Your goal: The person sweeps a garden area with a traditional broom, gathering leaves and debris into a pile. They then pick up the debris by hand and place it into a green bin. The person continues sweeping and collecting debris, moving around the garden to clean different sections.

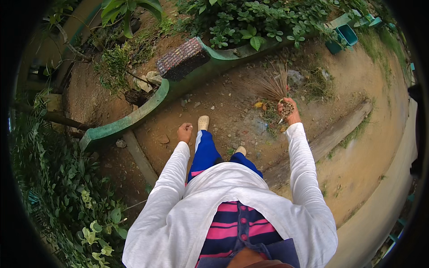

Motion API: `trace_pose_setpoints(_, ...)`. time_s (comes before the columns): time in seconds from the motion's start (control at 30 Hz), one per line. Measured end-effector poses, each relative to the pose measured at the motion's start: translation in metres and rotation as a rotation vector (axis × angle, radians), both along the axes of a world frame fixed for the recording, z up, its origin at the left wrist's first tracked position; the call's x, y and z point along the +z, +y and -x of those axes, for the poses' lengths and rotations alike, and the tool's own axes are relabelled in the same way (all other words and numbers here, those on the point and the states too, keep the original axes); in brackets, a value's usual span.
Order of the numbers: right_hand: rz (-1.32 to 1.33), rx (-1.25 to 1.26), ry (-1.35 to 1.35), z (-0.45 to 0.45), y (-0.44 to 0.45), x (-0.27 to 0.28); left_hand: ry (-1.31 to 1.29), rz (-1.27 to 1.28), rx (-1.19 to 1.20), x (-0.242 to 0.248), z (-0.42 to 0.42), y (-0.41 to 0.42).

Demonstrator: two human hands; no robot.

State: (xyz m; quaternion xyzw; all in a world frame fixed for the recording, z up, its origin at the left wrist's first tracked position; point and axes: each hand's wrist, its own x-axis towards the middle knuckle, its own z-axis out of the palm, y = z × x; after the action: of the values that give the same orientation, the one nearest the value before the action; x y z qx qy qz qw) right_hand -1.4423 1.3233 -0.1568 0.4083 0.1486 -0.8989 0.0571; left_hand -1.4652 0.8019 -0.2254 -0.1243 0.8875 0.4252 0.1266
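My right hand (pixel 289 110) grips the bound handle end of a stick broom (pixel 273 85), whose thin brown bristles fan out up and to the left over the dirt. Leaves, cut grass and small litter (pixel 269 114) lie on the ground beside and below that hand. My left hand (pixel 185 132) hangs over bare soil near my front shoe (pixel 203 123), its fingers curled, with nothing seen in it.
A curved green concrete border (pixel 129 122) edges the planting bed, and a woven block-shaped thing (pixel 183 58) rests against it. A log (pixel 342 129) lies at the right. Green plastic bins (pixel 347 35) stand upper right. A concrete strip (pixel 140 156) crosses the soil at the left.
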Motion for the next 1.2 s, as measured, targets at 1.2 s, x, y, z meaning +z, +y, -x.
trace_pose_setpoints(1.2, -0.724, -0.448, 0.378, 0.028, -0.189, 0.109, 0.803, -0.233, -1.526, 0.232, 0.111, 0.276)
